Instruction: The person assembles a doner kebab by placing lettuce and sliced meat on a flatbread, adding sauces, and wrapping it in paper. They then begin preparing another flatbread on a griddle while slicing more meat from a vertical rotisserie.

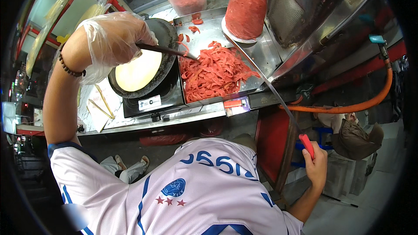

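Note:
My left hand [115, 35], in a clear plastic glove, grips a dark, slim stick-like utensil [163, 49]. Its far end rests in a heap of shaved red meat [215, 72] in a metal tray [196, 41]. Below that hand, a pale yellow flatbread [137, 73] lies in a black pan [167, 39] on a stove. My bare right hand [317, 165] is closed round the red handle of a long knife [282, 102]. The blade slants up and left across the tray edge, its tip near the base of a red meat cone [245, 11] on a white plate.
A clear tub [185, 0] of red meat stands behind the tray. A metal grill panel [285, 15] rises beside the cone. An orange hose [370, 102] curves at the right. Thin wooden sticks [102, 109] lie left of the stove [156, 100]. A person's sandalled feet [135, 167] show below the counter.

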A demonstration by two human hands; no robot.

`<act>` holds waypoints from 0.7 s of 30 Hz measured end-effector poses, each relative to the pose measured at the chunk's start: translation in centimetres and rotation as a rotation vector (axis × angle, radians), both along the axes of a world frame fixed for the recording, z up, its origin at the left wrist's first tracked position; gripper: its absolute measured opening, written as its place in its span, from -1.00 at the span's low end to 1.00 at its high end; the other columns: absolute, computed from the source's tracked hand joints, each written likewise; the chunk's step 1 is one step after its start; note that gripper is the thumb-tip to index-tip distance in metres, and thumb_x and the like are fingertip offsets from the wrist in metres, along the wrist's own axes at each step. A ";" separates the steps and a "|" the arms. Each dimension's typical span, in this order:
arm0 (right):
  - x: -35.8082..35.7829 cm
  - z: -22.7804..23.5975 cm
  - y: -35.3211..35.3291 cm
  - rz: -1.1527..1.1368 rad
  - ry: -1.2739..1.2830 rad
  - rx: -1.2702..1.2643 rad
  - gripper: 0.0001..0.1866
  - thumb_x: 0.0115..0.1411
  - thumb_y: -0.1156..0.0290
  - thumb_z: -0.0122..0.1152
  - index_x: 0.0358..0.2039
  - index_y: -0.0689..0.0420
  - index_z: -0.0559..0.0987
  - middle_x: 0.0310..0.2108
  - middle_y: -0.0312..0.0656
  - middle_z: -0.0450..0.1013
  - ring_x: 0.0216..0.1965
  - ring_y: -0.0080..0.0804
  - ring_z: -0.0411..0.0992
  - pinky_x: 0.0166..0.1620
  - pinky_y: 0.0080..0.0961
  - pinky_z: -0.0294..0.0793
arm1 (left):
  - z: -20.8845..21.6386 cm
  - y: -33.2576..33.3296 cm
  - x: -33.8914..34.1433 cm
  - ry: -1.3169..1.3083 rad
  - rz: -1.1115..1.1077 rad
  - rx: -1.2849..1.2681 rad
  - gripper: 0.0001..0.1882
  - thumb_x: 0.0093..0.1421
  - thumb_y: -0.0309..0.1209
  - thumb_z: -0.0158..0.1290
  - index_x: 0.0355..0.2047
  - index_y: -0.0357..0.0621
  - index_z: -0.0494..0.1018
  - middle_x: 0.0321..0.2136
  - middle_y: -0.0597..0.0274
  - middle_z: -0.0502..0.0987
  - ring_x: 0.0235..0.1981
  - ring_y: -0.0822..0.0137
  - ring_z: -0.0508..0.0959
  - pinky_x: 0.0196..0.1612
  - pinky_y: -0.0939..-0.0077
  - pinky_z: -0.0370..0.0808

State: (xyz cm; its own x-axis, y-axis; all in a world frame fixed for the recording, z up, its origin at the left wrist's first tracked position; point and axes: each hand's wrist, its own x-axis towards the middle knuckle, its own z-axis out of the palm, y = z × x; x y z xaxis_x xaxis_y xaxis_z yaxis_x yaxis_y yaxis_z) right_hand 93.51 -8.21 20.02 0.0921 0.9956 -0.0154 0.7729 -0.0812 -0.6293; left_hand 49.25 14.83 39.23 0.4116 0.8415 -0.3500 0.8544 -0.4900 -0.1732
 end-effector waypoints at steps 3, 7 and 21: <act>0.6 -0.3 0.0 0.005 0.014 0.012 -0.81 0.20 0.46 0.21 -0.20 0.28 0.54 -0.61 -0.10 0.26 -0.58 -0.33 0.23 -0.45 -0.37 0.22 | 0.7 0.2 0.2 -0.030 0.049 0.059 -0.59 0.07 -0.62 0.20 -0.02 -0.15 0.63 -0.18 -0.08 0.67 -0.21 0.03 0.67 -0.08 0.33 0.58; 1.1 -0.5 0.2 0.009 0.031 0.014 -0.82 0.21 0.47 0.21 -0.21 0.28 0.55 -0.60 -0.09 0.26 -0.57 -0.33 0.24 -0.44 -0.39 0.22 | 1.0 0.8 -0.8 -0.053 -0.027 -0.095 -0.61 0.12 -0.61 0.17 -0.01 -0.21 0.62 -0.18 -0.08 0.67 -0.22 0.12 0.68 -0.07 0.34 0.58; 0.7 -2.5 1.5 0.070 0.136 -0.047 -0.77 0.26 0.44 0.19 -0.12 0.26 0.57 -0.52 0.02 0.43 -0.51 -0.13 0.42 -0.37 -0.34 0.36 | -8.8 -2.1 -1.3 0.025 0.042 0.059 -0.54 0.19 -0.47 0.04 0.13 0.03 0.50 -0.44 -0.15 0.58 -0.34 -0.10 0.63 -0.23 0.04 0.55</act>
